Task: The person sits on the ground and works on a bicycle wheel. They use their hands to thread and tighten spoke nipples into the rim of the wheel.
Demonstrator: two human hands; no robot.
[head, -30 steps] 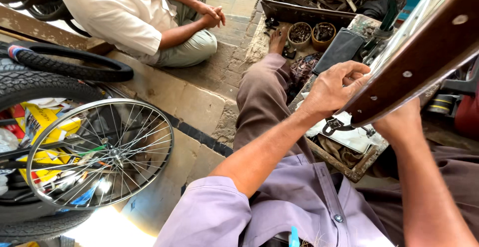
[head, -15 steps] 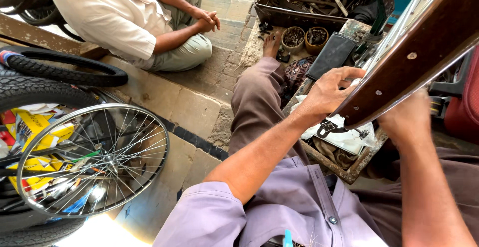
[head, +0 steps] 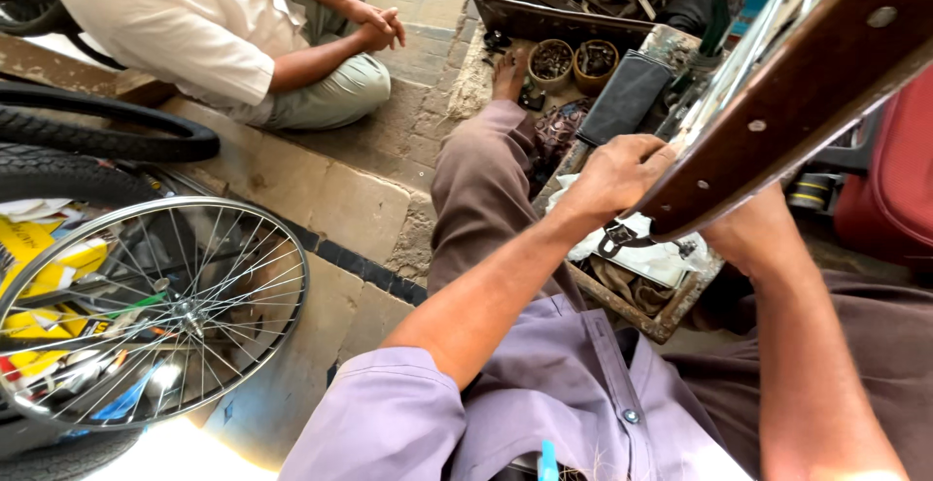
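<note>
Brown riveted strip gripped by left hand, right hand.

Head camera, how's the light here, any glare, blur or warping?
Head view: strong sun burns out the floor patch at the bottom left and glints off the spoked wheel's rim; the left hand and brown rim strip are evenly lit and sharp; wide-angle stretch bends the edges, enlarging the purple sleeve; the tool tray up top is shaded.
</note>
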